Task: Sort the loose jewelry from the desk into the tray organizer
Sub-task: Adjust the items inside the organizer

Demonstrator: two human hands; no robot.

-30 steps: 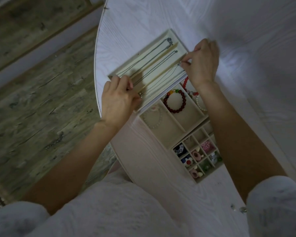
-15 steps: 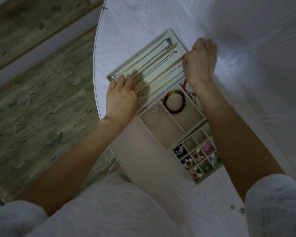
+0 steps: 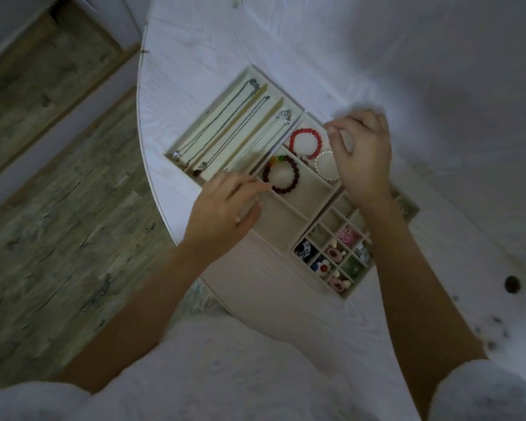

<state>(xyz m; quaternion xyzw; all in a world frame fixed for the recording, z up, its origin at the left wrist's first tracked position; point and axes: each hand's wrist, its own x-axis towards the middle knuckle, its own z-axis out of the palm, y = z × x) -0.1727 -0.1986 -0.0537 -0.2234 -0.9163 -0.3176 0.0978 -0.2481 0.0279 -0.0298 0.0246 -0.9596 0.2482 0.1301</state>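
The tray organizer lies on the white desk in three parts. The necklace tray at the upper left holds three thin chains laid side by side. The bracelet tray in the middle holds a red bracelet, a dark red bead bracelet and a white pearl bracelet. My left hand hovers over the tray's near-left compartment, fingers spread, holding nothing. My right hand hangs over the tray's right side, fingers loosely bent, with nothing in them.
A grid tray at the lower right holds several small colourful pieces. Several small dark loose items and a dark round one lie on the desk at the right. The desk's curved edge drops to wooden floor on the left.
Both hands have let go of the third chain, which now lies in the necklace tray. They have drawn back toward me and now hang over the bracelet tray. The camera view has shifted.
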